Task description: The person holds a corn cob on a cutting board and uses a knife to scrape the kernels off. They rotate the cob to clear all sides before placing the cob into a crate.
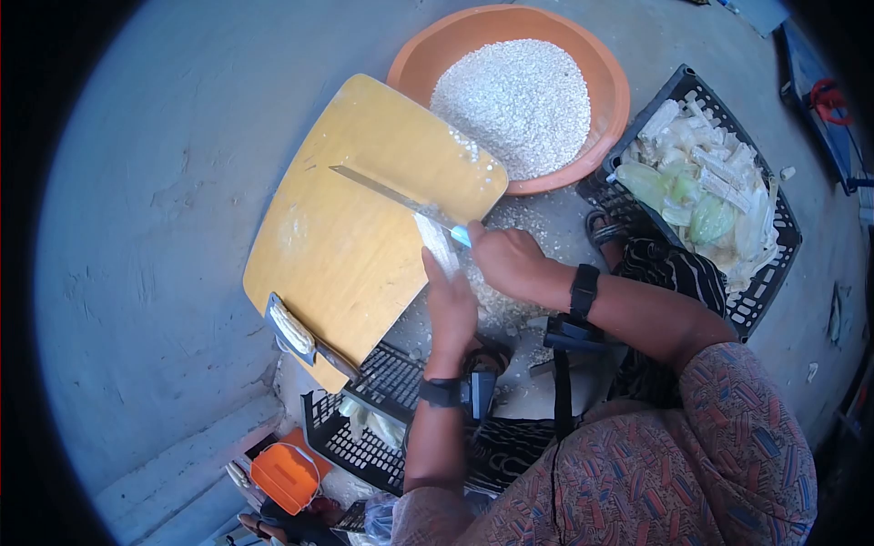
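My right hand (512, 260) is closed around the light blue handle of a long knife (382, 190), whose blade reaches out over the wooden board (314, 223). My left hand (450, 305) grips a white corn cob (435, 238) by its lower end. The knife's blade lies right at the cob's upper end. Both hands are at the board's near right edge. On the board's lower left corner rests a cleaver (339, 360) with another corn cob (291, 328) lying over its blade.
Behind the board stands a terracotta-coloured basin (612, 100) heaped with white kernels (514, 105). A black crate (783, 223) of cobs and husks (715, 182) is at right. Another black crate (360, 453) sits below the board, near an orange bucket (284, 478). Loose kernels cover the floor (533, 218).
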A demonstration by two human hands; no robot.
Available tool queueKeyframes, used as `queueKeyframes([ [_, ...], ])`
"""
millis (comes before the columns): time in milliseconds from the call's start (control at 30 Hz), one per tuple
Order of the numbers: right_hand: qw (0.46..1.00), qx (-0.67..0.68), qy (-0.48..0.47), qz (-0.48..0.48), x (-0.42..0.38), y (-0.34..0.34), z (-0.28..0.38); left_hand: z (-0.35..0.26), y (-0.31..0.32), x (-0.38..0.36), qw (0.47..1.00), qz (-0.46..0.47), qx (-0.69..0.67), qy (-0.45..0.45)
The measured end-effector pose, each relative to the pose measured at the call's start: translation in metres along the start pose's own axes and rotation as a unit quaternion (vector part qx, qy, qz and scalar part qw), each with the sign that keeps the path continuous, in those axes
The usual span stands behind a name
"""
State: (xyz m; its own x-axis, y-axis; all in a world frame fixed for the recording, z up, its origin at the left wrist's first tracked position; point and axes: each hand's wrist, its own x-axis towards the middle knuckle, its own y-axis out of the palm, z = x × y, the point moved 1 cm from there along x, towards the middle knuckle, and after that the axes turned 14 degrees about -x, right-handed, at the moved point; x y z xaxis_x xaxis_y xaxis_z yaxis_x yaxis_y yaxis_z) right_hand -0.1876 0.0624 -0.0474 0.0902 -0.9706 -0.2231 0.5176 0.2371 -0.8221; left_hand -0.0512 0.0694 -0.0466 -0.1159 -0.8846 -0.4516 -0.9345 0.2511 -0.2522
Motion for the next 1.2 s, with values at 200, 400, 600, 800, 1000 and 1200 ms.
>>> queueKeyframes([
  [200, 1.000, -0.010, -0.008, 0.001, 0.001, 0.001, -0.003, -0.004, 0.000, 0.001, 0.999, 0.005, 0.030, -0.013],
  [400, 0.996, 0.078, 0.035, 0.020, -0.002, -0.002, -0.001, 0.011, -0.004, 0.006, 0.999, 0.023, -0.003, 0.028],
  [600, 0.997, 0.075, 0.027, 0.005, -0.016, -0.005, -0.002, -0.002, -0.003, 0.005, 0.985, 0.025, -0.171, -0.024],
  [800, 0.997, 0.071, 0.017, 0.009, -0.018, 0.000, -0.003, -0.004, -0.006, 0.004, 0.962, 0.025, -0.262, -0.076],
  [1000, 0.997, 0.074, 0.024, 0.020, -0.015, 0.003, -0.004, -0.005, -0.008, 0.005, 0.949, 0.021, -0.300, -0.096],
  [1200, 0.998, 0.051, 0.027, 0.021, -0.001, 0.014, -0.008, -0.002, -0.008, 0.007, 0.945, 0.023, -0.311, -0.095],
])
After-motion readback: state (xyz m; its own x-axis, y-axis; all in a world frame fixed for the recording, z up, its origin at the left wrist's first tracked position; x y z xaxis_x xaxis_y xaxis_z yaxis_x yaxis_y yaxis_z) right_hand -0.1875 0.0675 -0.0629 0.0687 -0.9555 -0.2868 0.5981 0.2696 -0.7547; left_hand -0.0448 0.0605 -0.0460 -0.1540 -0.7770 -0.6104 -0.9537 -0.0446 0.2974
